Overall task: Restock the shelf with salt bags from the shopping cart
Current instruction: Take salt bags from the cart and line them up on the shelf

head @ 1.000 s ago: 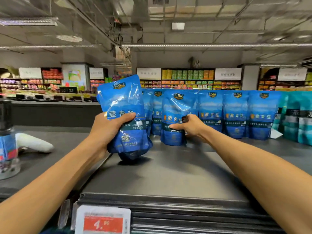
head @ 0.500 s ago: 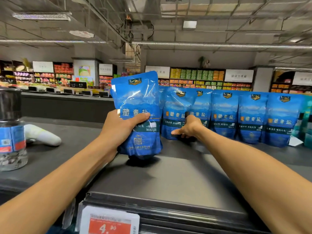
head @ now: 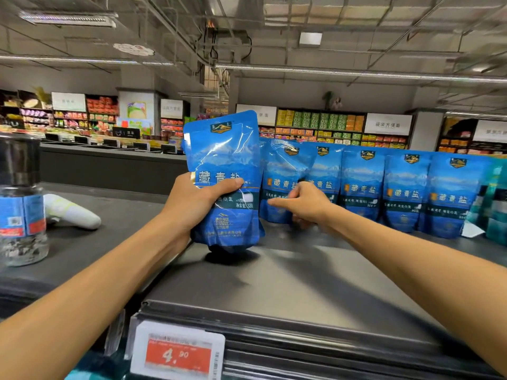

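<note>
Since half a second ago: right hand (head: 304, 205) off the front of the leftmost standing bag, now blurred and hovering just in front of it, forefinger stretched left, other fingers loosely curled, nothing held. Left hand's bag a little higher and nearer the camera.

Broad dark grey metal shelf top (head: 274, 283), flat and bare in the near half. Along its back edge, a row of upright glossy blue plastic salt bags (head: 406, 187), side by side and touching, labels facing out; the leftmost ones overlapping and leaning slightly. At the far right end, teal packets (head: 496, 204) of another product.

One more glossy blue salt bag (head: 227, 182) gripped around its middle by the left hand (head: 192, 207), thumb across the front, fingers wrapped behind. Bag upright, tilted slightly, its bottom just above or barely touching the shelf, in front of and left of the row. Shopping cart not in view.

Left of the shelf: clear glass grinder jar with black cap (head: 20, 198), and a white bottle-like object (head: 71, 212) lying on its side. Red and white price tag (head: 178, 352) at the front edge.

Likely next: set the bag at the row's left end. Best lowered flat on its base, pressed against its neighbour, label forward, free hand steadying the leaning bags.
</note>
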A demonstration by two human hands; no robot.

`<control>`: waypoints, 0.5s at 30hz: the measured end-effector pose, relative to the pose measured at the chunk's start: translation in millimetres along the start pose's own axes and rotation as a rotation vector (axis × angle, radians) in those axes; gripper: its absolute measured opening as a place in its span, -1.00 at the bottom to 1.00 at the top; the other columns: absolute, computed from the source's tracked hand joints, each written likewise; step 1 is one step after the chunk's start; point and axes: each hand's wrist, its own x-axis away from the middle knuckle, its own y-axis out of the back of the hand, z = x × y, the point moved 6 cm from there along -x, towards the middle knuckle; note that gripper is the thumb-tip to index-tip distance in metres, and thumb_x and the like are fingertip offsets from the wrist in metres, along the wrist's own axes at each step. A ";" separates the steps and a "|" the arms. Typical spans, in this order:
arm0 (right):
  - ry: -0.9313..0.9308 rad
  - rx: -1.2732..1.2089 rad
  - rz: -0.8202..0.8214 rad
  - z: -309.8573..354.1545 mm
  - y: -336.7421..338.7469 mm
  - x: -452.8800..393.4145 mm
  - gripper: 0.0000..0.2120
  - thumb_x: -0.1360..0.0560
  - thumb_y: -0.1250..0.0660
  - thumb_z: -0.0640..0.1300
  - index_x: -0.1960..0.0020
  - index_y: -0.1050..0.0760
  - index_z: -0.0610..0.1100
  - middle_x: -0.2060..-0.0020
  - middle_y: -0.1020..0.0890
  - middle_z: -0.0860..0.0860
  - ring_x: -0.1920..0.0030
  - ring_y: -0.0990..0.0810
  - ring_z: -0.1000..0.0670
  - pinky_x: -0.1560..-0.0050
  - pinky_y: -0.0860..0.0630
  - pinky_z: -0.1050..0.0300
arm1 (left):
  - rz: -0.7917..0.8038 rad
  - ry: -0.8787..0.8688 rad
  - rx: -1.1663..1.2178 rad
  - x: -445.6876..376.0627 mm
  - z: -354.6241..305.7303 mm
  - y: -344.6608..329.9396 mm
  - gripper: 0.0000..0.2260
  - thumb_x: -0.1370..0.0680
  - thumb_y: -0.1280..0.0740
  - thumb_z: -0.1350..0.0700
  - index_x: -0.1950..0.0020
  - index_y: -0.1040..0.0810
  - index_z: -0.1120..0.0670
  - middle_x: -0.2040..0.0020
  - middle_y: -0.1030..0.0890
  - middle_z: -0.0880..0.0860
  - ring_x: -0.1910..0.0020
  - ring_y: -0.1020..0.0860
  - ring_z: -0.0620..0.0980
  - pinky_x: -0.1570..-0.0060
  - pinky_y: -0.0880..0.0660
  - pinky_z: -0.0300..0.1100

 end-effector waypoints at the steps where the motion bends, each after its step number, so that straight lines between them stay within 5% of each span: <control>1: 0.027 -0.116 0.117 9.3 -4.4 12.1 -0.55 -0.41 -0.47 0.21 0.05 -0.50 -0.18 0.23 -0.60 -0.07 0.33 -0.63 0.01 0.42 -0.55 0.20 | 0.006 0.005 0.014 1.0 -1.0 -1.3 -0.74 -0.37 -0.55 0.14 -0.02 -0.66 0.12 0.08 -0.74 0.04 0.14 -0.72 0.02 0.29 -0.61 -0.18; 4: 0.015 -0.494 0.567 34.0 -22.2 50.8 -0.65 -0.52 -0.31 0.08 -0.20 -0.57 -0.10 -0.12 -0.66 -0.04 0.00 -0.65 0.00 -0.05 -0.56 0.07 | 0.057 0.032 0.049 4.6 -2.3 -9.7 -0.71 -0.34 -0.55 0.13 -0.03 -0.66 0.15 0.04 -0.73 0.10 0.11 -0.71 0.07 0.23 -0.64 -0.12; 7: 0.053 -0.588 0.765 43.7 -22.8 74.2 -0.55 -0.54 -0.28 -0.19 -0.42 -0.37 -0.20 -0.24 -0.56 -0.17 -0.17 -0.45 -0.17 -0.30 -0.32 -0.11 | 0.122 0.069 0.061 9.6 -3.8 -24.7 -0.59 -0.26 -0.59 0.11 -0.06 -0.66 0.17 0.00 -0.72 0.16 0.06 -0.70 0.15 0.09 -0.65 0.01; 10: 0.089 -0.595 0.752 43.7 -7.6 85.6 -0.56 -0.53 -0.33 -0.35 -0.39 -0.38 -0.25 -0.11 -0.41 -0.17 -0.09 -0.26 -0.16 -0.16 -0.22 -0.06 | 0.169 0.073 0.056 11.8 -6.9 -37.8 -0.64 -0.22 -0.61 0.09 0.03 -0.70 0.13 0.01 -0.72 0.15 0.07 -0.70 0.13 0.09 -0.64 -0.02; 13: 0.206 -0.356 0.565 37.0 10.4 93.8 -0.66 -0.49 -0.41 -0.34 -0.25 -0.53 -0.23 -0.01 -0.63 -0.18 0.08 -0.62 -0.06 0.05 -0.58 0.09 | 0.204 0.084 0.081 12.3 -9.2 -53.9 -0.60 -0.21 -0.58 0.06 0.00 -0.69 0.13 0.00 -0.72 0.15 0.06 -0.70 0.14 0.14 -0.64 -0.05; 15: 0.266 -0.264 0.449 30.7 15.1 99.4 -0.69 -0.45 -0.46 -0.33 -0.17 -0.58 -0.20 0.06 -0.67 -0.11 0.18 -0.61 0.07 0.22 -0.56 0.18 | 0.217 0.102 0.100 13.0 -9.5 -67.9 -0.55 -0.22 -0.57 0.07 -0.07 -0.66 0.16 -0.01 -0.71 0.17 0.06 -0.70 0.17 0.14 -0.64 -0.03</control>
